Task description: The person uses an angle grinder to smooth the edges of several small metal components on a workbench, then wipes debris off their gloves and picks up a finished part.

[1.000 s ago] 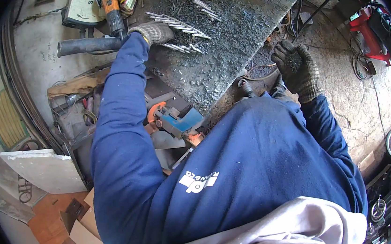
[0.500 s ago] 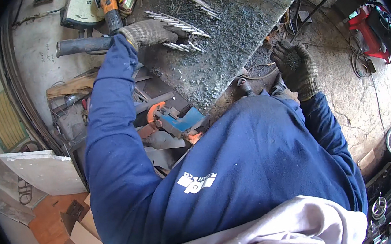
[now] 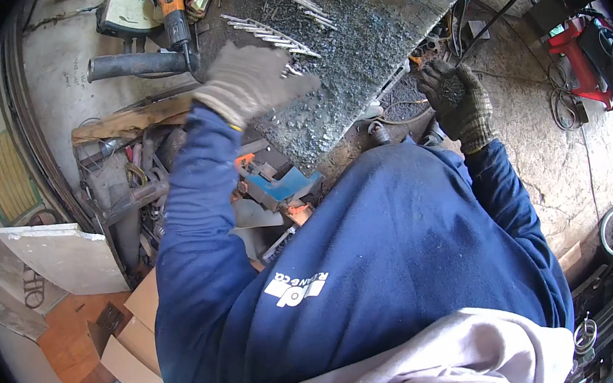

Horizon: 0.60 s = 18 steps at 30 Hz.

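Note:
My left hand (image 3: 248, 82), in a grey knitted glove, hovers over the near left part of a dark metal work table (image 3: 293, 130). Motion blurs it, but its thumb sticks out to the right, apart from the fingers, and nothing shows in its grasp. Just beyond it lies a slanting row of thin pale metal strips (image 3: 269, 35), partly hidden by the hand at its near end. A second row of strips (image 3: 301, 1) lies farther back. Dark grit (image 3: 356, 57) covers much of the tabletop. My gloved right hand (image 3: 458, 99) is off the table's right edge, palm up, fingers loosely bent, with dark grit on its palm.
An orange and grey angle grinder (image 3: 174, 16) and a dark tube (image 3: 136, 65) are left of my left hand. Below the table's left side sits a clutter of tools and a blue piece (image 3: 284, 185). Cables (image 3: 463, 17) hang at the right edge; a red machine (image 3: 576, 62) stands farther right.
My left hand has drawn back from the metal strips toward me, its thumb now spread. The right hand has shifted only slightly.

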### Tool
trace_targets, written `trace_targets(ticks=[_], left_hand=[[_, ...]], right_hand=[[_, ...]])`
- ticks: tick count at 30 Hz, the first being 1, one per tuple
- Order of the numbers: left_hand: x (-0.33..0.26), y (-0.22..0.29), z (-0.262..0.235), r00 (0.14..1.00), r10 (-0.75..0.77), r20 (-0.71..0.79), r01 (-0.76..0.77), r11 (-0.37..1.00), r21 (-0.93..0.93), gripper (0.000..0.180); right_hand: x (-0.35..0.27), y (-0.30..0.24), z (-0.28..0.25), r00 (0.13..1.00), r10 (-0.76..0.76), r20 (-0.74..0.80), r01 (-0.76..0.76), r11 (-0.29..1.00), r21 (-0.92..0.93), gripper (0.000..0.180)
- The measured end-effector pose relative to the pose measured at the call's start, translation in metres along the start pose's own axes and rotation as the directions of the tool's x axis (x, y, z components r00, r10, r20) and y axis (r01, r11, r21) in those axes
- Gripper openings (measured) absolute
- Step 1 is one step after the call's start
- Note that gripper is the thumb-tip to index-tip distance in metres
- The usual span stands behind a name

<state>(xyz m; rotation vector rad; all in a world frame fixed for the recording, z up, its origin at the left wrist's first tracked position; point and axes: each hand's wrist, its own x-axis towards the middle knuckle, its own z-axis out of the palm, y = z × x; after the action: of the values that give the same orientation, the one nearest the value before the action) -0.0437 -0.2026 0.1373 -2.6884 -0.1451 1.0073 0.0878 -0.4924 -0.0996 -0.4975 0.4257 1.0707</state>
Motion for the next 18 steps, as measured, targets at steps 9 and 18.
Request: trace_targets(ticks=[9,18], left_hand=[[0.031,0.035,0.000,0.886,-0.418,0.201,0.426,0.905,0.002,0.088],[0.004,0.013,0.031,0.967,-0.219,-0.127,0.193,0.962,-0.191,0.051]], right_hand=[[0.000,-0.014,0.004,0.998,0.063,0.020,-0.063,0.998,-0.007,0.036],[-0.004,-0.027,0.003,0.994,0.113,-0.001,-0.113,0.993,-0.038,0.029]])
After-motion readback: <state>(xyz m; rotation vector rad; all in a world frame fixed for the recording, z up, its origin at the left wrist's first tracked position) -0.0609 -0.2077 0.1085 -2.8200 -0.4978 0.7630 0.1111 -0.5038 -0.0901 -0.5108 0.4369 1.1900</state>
